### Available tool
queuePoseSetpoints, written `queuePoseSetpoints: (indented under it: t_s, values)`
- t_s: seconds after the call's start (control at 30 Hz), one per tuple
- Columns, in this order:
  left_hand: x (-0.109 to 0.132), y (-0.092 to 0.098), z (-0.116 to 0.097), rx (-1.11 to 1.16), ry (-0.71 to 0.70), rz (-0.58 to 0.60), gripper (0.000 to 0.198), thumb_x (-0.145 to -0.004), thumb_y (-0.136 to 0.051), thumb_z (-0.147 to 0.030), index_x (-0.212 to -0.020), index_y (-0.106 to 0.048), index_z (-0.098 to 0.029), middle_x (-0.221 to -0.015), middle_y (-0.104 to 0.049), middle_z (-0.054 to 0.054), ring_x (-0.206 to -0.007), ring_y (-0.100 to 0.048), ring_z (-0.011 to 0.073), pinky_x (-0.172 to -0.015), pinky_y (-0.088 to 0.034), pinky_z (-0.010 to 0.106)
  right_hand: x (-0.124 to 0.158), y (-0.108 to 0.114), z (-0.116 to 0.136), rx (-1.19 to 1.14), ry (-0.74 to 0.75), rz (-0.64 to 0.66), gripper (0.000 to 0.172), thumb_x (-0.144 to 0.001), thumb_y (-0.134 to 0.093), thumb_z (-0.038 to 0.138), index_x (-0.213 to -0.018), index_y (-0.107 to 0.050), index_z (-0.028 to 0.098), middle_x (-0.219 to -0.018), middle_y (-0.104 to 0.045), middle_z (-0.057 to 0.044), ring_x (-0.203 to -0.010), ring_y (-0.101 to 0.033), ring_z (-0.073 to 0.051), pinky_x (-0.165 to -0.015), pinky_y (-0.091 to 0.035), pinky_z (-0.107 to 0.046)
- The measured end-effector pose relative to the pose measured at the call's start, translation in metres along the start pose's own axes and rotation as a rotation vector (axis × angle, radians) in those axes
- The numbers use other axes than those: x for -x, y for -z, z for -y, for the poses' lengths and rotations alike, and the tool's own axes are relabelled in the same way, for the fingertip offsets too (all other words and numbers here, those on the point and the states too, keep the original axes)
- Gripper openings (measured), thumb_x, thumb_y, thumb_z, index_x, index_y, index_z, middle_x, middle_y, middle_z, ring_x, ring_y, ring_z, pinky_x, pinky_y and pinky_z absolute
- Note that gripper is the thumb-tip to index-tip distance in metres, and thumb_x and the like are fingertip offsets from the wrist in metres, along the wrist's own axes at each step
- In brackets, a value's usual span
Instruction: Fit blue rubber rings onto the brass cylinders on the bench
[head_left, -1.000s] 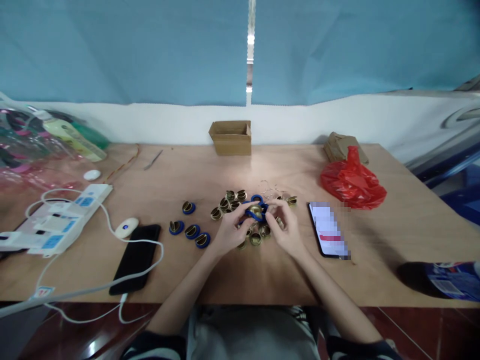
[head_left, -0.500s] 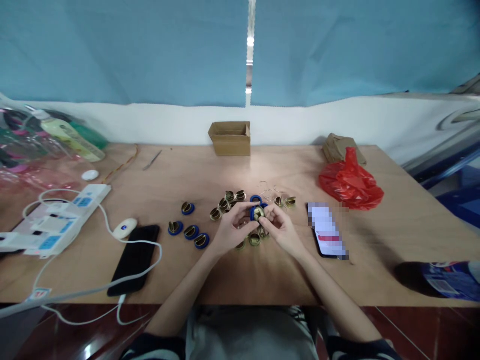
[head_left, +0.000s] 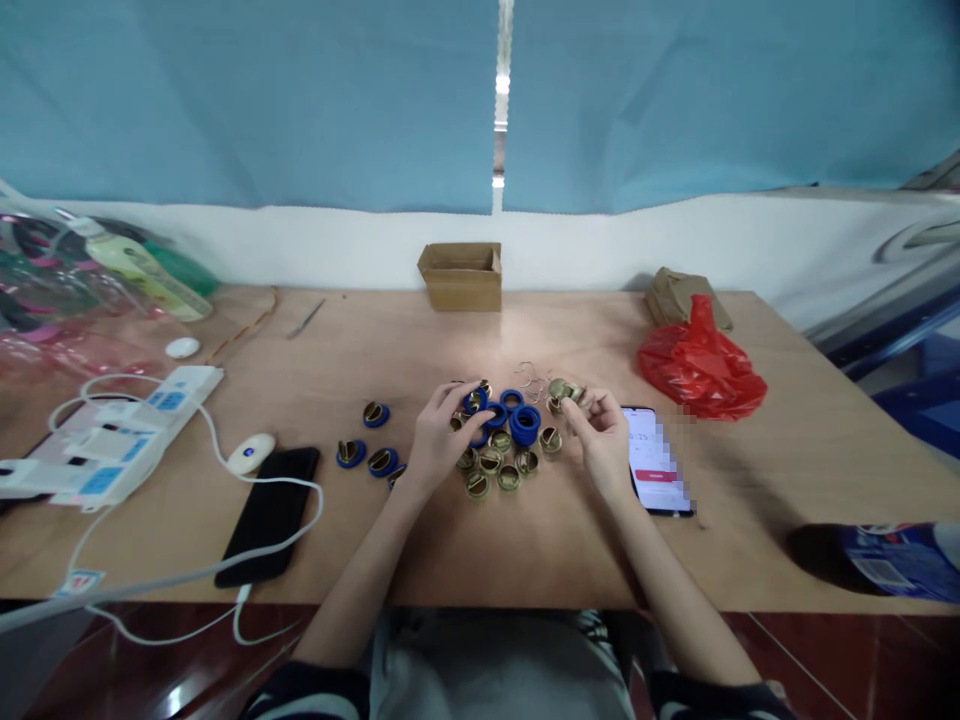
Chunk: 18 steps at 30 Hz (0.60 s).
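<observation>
Resting over a cluster of small parts near the middle of the table [head_left: 525,560], the left hand [head_left: 439,435] pinches a blue ring with a brass piece [head_left: 474,401] between thumb and fingers [head_left: 459,392], its palm hiding several parts beneath. At three o'clock from it, the right hand [head_left: 604,430] has its fingers curled narrow around a brass piece [head_left: 559,388], too small to make out clearly. Three ringed brass pieces [head_left: 373,445] lie in plain sight at nine o'clock of the left hand, a fourth half hidden by the wrist. Two phones show: a black phone [head_left: 270,515] and a lit phone [head_left: 656,460], partly blurred.
</observation>
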<state>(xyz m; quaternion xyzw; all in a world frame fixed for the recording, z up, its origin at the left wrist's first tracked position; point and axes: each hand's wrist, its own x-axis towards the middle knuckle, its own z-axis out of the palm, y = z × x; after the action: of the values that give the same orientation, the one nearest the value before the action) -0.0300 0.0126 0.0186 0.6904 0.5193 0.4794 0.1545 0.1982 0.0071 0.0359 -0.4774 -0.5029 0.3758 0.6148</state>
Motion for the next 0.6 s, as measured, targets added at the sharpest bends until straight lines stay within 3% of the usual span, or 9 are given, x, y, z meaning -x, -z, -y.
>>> queuePoseSetpoints:
  t_s: [0.13,0.43,0.6]
  values:
    - [-0.001,-0.003,0.007,-0.106,-0.02,0.099,0.042,-0.088,-0.074,-0.025,-0.128,-0.063,-0.025,-0.12,-0.07,0.01,-0.113,-0.067,0.0272,-0.1,-0.053,0.045,0.003,-0.003,0.003,0.025,-0.006,0.052,0.039,-0.085,-0.075,0.048,-0.079,-0.044,0.025,-0.07,-0.041,0.006,-0.058,-0.039,-0.012,-0.055,-0.035,-0.027]
    - [-0.007,-0.023,0.013,-0.137,-0.063,0.28,0.047,-0.083,-0.077,-0.019,-0.128,-0.063,-0.021,-0.122,-0.073,0.012,-0.114,-0.062,0.0306,-0.102,-0.049,0.05,0.011,-0.014,0.004,0.031,-0.008,0.114,0.035,-0.083,-0.076,0.039,-0.074,-0.044,0.024,-0.066,-0.038,0.007,-0.059,-0.035,-0.012,-0.058,-0.033,-0.027]
    - [-0.015,-0.021,0.012,-0.121,-0.043,0.27,0.048,-0.088,-0.072,-0.027,-0.133,-0.061,-0.015,-0.125,-0.072,0.017,-0.121,-0.06,0.034,-0.105,-0.046,0.055,0.011,-0.015,0.003,0.033,-0.02,0.154,0.039,-0.08,-0.078,0.042,-0.075,-0.044,0.024,-0.066,-0.039,0.007,-0.059,-0.036,-0.012,-0.058,-0.033,-0.026]
